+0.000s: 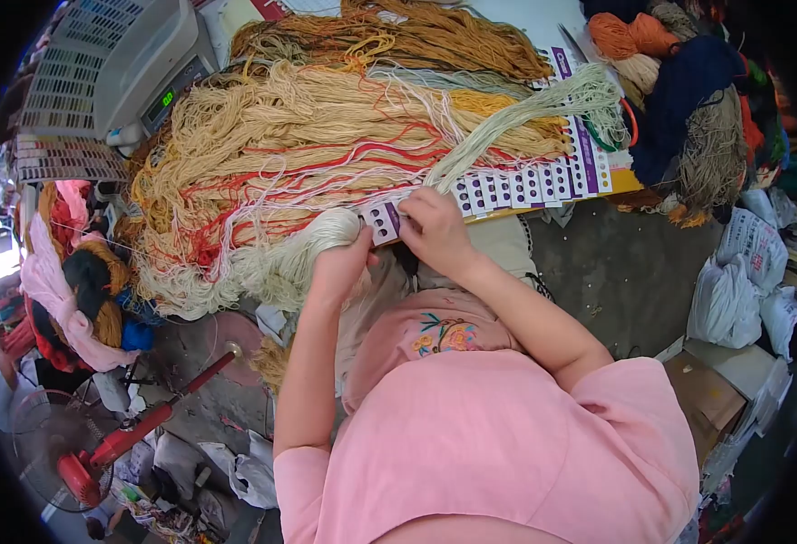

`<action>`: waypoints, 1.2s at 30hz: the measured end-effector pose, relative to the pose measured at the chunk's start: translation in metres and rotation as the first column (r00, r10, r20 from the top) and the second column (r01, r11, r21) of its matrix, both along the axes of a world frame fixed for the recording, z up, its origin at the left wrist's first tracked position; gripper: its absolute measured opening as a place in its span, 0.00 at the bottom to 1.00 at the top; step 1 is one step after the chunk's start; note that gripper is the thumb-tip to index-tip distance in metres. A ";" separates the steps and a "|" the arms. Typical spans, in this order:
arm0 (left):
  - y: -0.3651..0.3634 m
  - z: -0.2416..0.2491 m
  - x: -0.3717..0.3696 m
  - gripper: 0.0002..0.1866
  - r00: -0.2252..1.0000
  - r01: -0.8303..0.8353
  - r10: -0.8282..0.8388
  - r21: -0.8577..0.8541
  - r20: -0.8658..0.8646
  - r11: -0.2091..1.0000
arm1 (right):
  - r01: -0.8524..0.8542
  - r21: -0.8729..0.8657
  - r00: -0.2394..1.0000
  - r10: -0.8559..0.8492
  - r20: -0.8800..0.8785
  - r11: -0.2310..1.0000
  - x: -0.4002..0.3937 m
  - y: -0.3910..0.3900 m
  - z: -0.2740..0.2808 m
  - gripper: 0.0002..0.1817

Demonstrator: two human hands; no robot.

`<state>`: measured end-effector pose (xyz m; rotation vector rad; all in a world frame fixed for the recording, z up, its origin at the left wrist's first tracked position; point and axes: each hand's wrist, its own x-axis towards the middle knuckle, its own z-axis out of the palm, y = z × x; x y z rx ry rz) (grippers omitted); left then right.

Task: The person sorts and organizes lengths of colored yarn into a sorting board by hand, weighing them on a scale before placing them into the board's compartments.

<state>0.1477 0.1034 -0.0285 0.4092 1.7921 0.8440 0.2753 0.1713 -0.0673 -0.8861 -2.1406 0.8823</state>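
My left hand (342,263) is closed around a glossy cream thread skein (330,231), whose loose strands spread left over the table edge. Fingers pinched, my right hand (436,227) is at the right edge of a small white and purple card with a row of holes (382,220). That card lies between both hands, and my left fingertips are close to its other side. A pale green thread skein (525,113) runs from just above my right hand toward the upper right. Beneath it, a row of similar cards (516,188) lines the table's front edge.
Beige thread hanks (280,118) with red and white strands cover the table. A digital scale (158,82) stands at the back left. On the floor are a red fan (81,476) at left and white plastic bags (734,290) at right. Dark yarn bundles (689,109) hang at right.
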 end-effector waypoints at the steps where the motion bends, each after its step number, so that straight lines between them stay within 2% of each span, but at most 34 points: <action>1: -0.001 0.005 -0.001 0.10 0.998 -0.051 0.051 0.002 0.028 0.999 | -0.033 0.031 0.999 0.032 0.040 0.999 -0.002 -0.004 0.002 0.09; 2: -0.003 0.000 -0.007 0.08 0.999 0.001 0.003 -0.081 0.050 0.997 | -0.070 0.061 0.995 0.065 0.082 0.996 -0.006 -0.011 0.006 0.11; 3: -0.003 -0.005 -0.008 0.08 0.999 -0.001 0.005 -0.084 0.050 0.996 | -0.027 0.129 0.991 0.010 0.132 0.991 -0.009 -0.018 0.010 0.13; 5: -0.002 -0.011 -0.008 0.06 0.931 -0.141 0.133 -0.003 0.339 0.990 | -0.031 0.121 0.984 0.010 0.176 0.992 -0.009 -0.024 0.014 0.12; 7: -0.001 -0.014 -0.004 0.05 0.908 -0.199 0.176 0.021 0.380 0.980 | -0.036 0.111 0.974 0.010 0.225 0.993 -0.007 -0.023 0.013 0.12; 9: -0.001 -0.016 0.002 0.05 0.882 -0.254 0.214 0.040 0.420 0.966 | -0.100 -0.034 0.994 0.101 0.046 0.994 -0.005 -0.018 0.005 0.09; 10: 0.001 -0.016 0.004 0.05 0.869 -0.279 0.234 0.040 0.437 0.959 | -0.098 -0.034 0.994 0.100 0.048 0.995 -0.004 -0.014 0.004 0.09; 12: 0.003 -0.014 0.007 0.05 0.855 -0.301 0.252 0.039 0.454 0.953 | -0.086 -0.155 0.994 0.075 -0.078 0.984 -0.005 -0.009 0.004 0.08; 14: 0.006 -0.010 0.009 0.05 0.923 -0.240 0.210 0.057 0.324 0.969 | -0.076 -0.198 0.994 0.059 -0.089 0.977 -0.007 -0.005 0.008 0.08; 15: 0.004 -0.010 0.006 0.05 0.921 -0.243 0.212 0.056 0.326 0.968 | -0.068 -0.242 0.994 0.044 -0.102 0.968 -0.008 -0.003 0.009 0.08; 17: -0.001 -0.009 -0.008 0.05 0.915 -0.227 0.137 0.204 0.380 0.952 | -0.065 -0.215 0.994 0.043 -0.103 0.975 -0.008 0.003 0.010 0.08; 20: -0.012 -0.006 -0.041 0.06 0.716 -0.427 0.277 0.089 0.640 0.900 | -0.057 -0.166 0.994 0.039 -0.105 0.984 -0.009 0.007 0.008 0.08; 23: -0.003 0.002 -0.030 0.05 0.931 -0.197 0.193 -0.018 0.311 0.980 | -0.074 -0.128 0.994 0.063 -0.087 0.989 -0.011 0.002 0.007 0.08; 25: -0.005 -0.004 -0.029 0.05 0.935 -0.202 0.196 -0.011 0.296 0.979 | -0.075 -0.115 0.996 0.068 -0.063 0.991 -0.011 0.001 0.008 0.08; 27: -0.008 -0.001 -0.031 0.07 0.869 -0.314 0.277 0.023 0.411 0.949 | -0.101 -0.088 0.995 0.101 -0.014 0.991 -0.007 0.001 0.008 0.11; 28: -0.015 -0.001 -0.035 0.07 0.799 -0.335 0.261 0.039 0.542 0.942 | -0.098 -0.088 0.995 0.097 -0.009 0.991 -0.006 0.001 0.008 0.11; 29: -0.020 0.004 -0.036 0.07 0.799 -0.333 0.259 0.039 0.543 0.942 | -0.102 -0.068 0.995 0.102 -0.010 0.992 -0.006 0.001 0.008 0.12; 31: -0.026 0.017 -0.040 0.11 0.520 -0.437 0.177 0.082 0.836 0.896 | -0.106 -0.051 0.994 0.105 -0.017 0.993 -0.008 0.001 0.007 0.13; 32: -0.028 0.017 -0.044 0.16 0.442 -0.459 0.092 0.136 0.892 0.878 | -0.094 -0.077 0.995 0.093 -0.018 0.993 -0.008 0.001 0.005 0.13; 33: -0.028 0.013 -0.045 0.16 0.444 -0.461 0.097 0.134 0.891 0.877 | -0.084 -0.103 0.996 0.083 -0.019 0.991 -0.007 0.001 0.002 0.13; 34: -0.025 0.007 -0.046 0.16 0.452 -0.401 0.032 0.171 0.892 0.900 | -0.079 -0.019 0.996 0.078 -0.046 0.997 -0.007 0.002 -0.007 0.12; 35: -0.019 0.002 -0.047 0.17 0.455 -0.337 -0.036 0.209 0.890 0.918 | -0.081 -0.021 0.996 0.080 -0.049 0.997 -0.007 0.003 -0.004 0.12; 36: -0.007 0.004 -0.038 0.16 0.579 -0.211 -0.054 0.214 0.813 0.954 | -0.095 -0.261 0.995 0.082 -0.060 0.961 -0.006 0.005 0.002 0.12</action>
